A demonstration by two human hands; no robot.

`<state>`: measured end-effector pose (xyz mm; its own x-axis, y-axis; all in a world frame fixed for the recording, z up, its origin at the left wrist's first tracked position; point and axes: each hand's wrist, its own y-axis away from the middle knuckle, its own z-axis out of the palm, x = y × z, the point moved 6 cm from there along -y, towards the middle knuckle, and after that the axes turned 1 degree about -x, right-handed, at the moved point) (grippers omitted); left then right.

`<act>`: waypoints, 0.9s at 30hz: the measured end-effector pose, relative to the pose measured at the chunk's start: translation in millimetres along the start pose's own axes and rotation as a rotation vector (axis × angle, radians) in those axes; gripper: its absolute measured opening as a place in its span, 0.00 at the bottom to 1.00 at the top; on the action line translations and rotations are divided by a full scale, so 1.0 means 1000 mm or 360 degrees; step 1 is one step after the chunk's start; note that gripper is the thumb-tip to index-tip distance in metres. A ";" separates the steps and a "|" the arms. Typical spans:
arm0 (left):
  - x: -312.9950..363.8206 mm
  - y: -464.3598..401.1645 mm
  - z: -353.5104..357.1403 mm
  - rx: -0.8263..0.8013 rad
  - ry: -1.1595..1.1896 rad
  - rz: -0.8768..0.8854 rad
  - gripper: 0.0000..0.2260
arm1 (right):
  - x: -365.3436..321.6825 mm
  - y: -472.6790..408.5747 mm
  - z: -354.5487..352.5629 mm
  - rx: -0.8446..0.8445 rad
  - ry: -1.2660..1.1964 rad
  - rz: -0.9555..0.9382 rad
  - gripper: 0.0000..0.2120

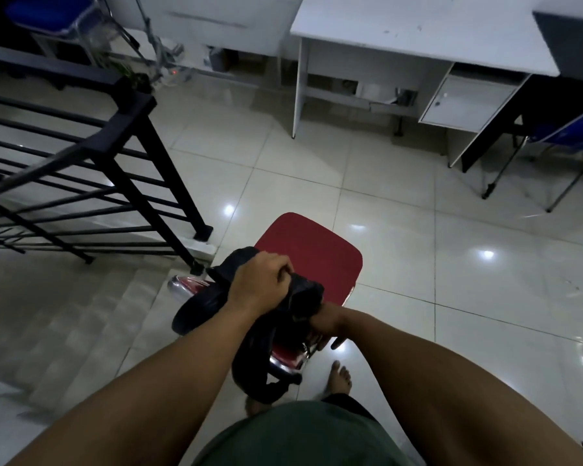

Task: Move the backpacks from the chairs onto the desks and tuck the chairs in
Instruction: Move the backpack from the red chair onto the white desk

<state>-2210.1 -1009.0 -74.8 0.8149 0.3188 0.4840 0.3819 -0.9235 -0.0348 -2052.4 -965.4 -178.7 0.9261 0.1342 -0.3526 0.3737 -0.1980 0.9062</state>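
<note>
A red-seated chair (312,250) with chrome frame stands on the tiled floor just in front of me, its back toward me. A black backpack (303,297) hangs over the chair back, its straps drooping to the left and below. My left hand (261,280) is closed on the top of the backpack. My right hand (327,322) is mostly hidden behind the bag's lower right side, fingers curled near the chair back. A white desk (418,35) stands ahead at the upper right, well beyond the chair.
A black metal stair railing (91,156) and descending steps (98,324) lie to the left. A blue chair (572,132) sits at the right beside a grey desk (569,38). Another blue chair (48,11) is at the far left. My bare foot (340,378) is beneath the chair.
</note>
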 end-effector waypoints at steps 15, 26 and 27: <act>-0.075 0.016 -0.026 -0.0820 -0.0551 -0.1262 0.29 | -0.032 0.028 0.031 -0.0633 -0.0637 -0.0076 0.15; -0.118 0.002 -0.036 -0.0788 -0.0181 -0.0850 0.18 | -0.049 0.028 0.023 -0.0389 -0.0879 -0.0026 0.21; -0.121 0.001 -0.036 -0.0773 -0.0189 -0.0793 0.20 | -0.047 0.027 0.021 -0.0391 -0.0879 -0.0017 0.24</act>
<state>-2323.5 -1055.9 -102.1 0.6466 0.7238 0.2410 0.5065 -0.6435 0.5739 -2085.0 -997.0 -142.8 0.8369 -0.4022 -0.3712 0.4210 0.0396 0.9062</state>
